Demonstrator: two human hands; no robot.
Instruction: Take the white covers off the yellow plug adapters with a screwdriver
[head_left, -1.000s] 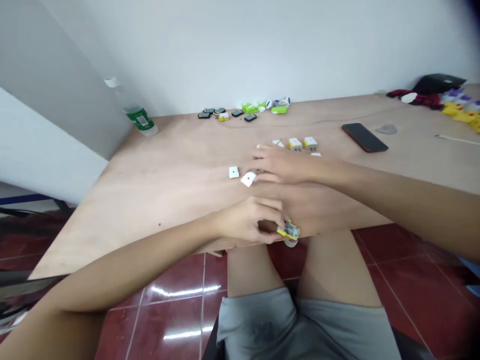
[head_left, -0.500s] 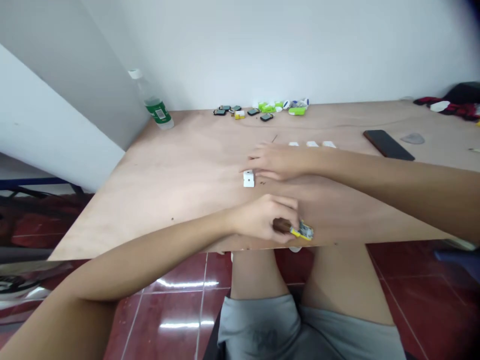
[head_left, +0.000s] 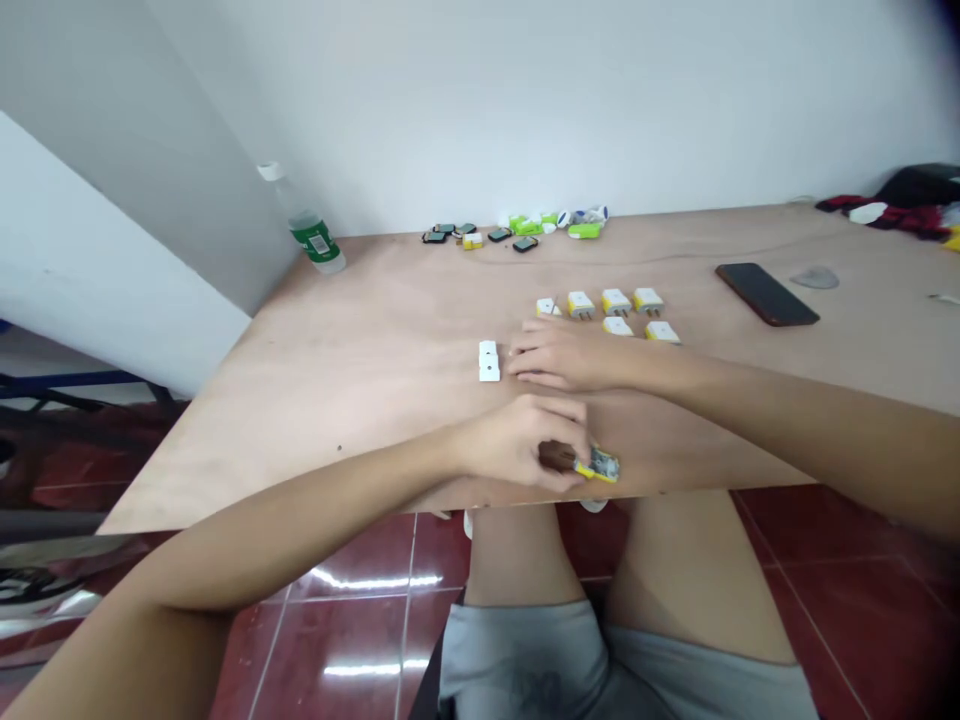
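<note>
My left hand (head_left: 521, 440) rests near the front edge of the wooden table (head_left: 360, 360), closed round a small part with a yellow body and a dark brown end (head_left: 581, 462). My right hand (head_left: 559, 355) lies flat on the table just beyond it, fingers stretched out toward two small white squares (head_left: 488, 361) stacked close together at its fingertips. Behind the right hand stand several white and yellow plug adapters (head_left: 615, 302) in two short rows.
A green-labelled plastic bottle (head_left: 311, 235) stands at the back left by the wall. Small green, black and yellow parts (head_left: 517, 228) lie along the back edge. A dark phone (head_left: 766, 294) lies at right, with red and black items (head_left: 892, 205) in the far right corner.
The right hand slid the loose white square against the other one and now rests beside the pair. The left hand kept its grip. My head shifted, bringing the plug adapters back into sight.
</note>
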